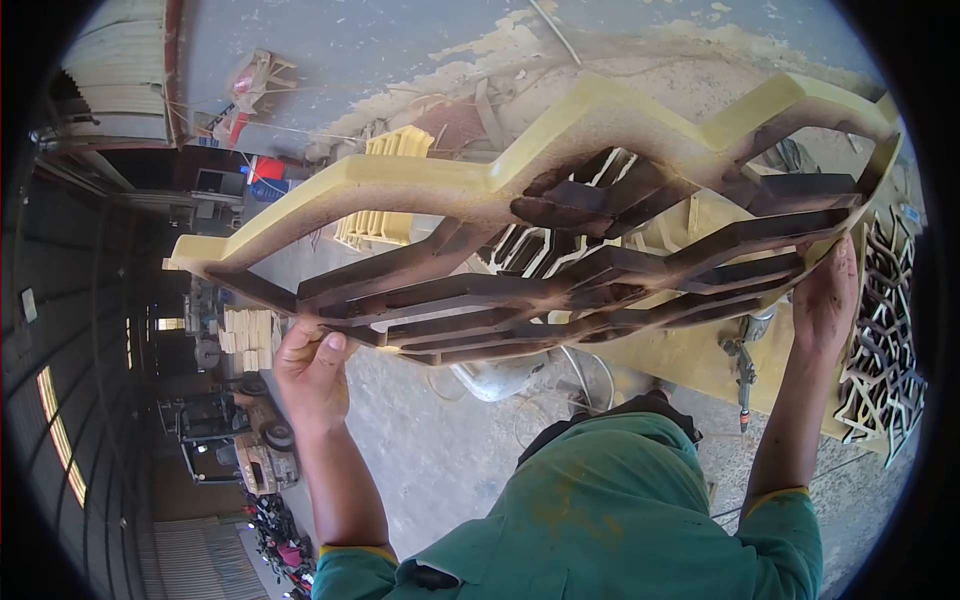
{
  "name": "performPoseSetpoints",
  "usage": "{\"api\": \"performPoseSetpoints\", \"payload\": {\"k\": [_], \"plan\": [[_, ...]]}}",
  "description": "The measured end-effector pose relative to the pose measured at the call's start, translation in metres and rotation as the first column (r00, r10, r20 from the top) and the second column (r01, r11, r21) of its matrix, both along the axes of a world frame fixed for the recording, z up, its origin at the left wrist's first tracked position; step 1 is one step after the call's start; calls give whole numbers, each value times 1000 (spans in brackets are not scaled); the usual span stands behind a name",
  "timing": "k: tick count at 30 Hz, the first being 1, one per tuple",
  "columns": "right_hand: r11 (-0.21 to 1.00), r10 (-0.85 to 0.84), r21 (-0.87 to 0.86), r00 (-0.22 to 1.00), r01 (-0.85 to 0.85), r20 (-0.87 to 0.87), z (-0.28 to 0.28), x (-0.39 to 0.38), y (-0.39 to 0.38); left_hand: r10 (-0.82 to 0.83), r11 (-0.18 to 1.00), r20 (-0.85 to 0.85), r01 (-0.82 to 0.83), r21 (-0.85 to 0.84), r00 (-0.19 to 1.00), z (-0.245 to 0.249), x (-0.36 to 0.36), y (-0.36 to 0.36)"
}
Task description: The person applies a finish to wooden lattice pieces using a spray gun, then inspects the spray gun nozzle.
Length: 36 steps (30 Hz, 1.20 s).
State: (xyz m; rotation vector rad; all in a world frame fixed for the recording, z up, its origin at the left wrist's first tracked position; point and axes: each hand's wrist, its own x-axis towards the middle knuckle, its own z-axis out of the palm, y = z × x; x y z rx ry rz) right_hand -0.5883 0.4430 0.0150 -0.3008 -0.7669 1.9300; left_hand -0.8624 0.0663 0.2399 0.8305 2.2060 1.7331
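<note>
A long openwork panel (pixel 480 205) with zigzag slats, yellow along its outer edge and dark brown inside, spans the view, raised in front of my body. My left hand (pixel 315 375) pinches its lower left edge between thumb and fingers. At the right end, my right hand (pixel 828 295) grips the panel's lower edge, with part of its fingers hidden behind the rim. Through the panel's openings, other pale and dark lattice pieces show behind it.
A yellowish board (pixel 690 365) lies below the panel, with a spray gun-like tool (pixel 742 375) at its edge. Dark lattice pieces (pixel 882 340) lie at right. Yellow stacked parts (pixel 395 190), pale stacks (pixel 248 338) and a forklift (pixel 255 440) stand at left.
</note>
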Motion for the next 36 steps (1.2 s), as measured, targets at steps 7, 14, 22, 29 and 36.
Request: {"api": "performPoseSetpoints", "payload": {"k": [7, 14, 22, 29, 36], "plan": [[995, -100, 4, 978, 101, 181, 22, 7, -17, 138, 984, 49, -131, -121, 989, -35, 0, 5], [960, -128, 272, 965, 63, 228, 58, 11, -29, 112, 975, 219, -65, -213, 969, -58, -2, -19], [740, -235, 672, 935, -4, 264, 120, -8, -55, 118, 932, -32, -122, -342, 992, -38, -9, -75], [404, -438, 904, 838, -141, 326, 186, -38, -117, -306, 904, -550, 56, -423, 777, 6, -23, -38], [367, -494, 908, 785, -201, 373, 216, -51, -183, -613, 766, -352, 421, -486, 708, -25, -63, -56]]}}
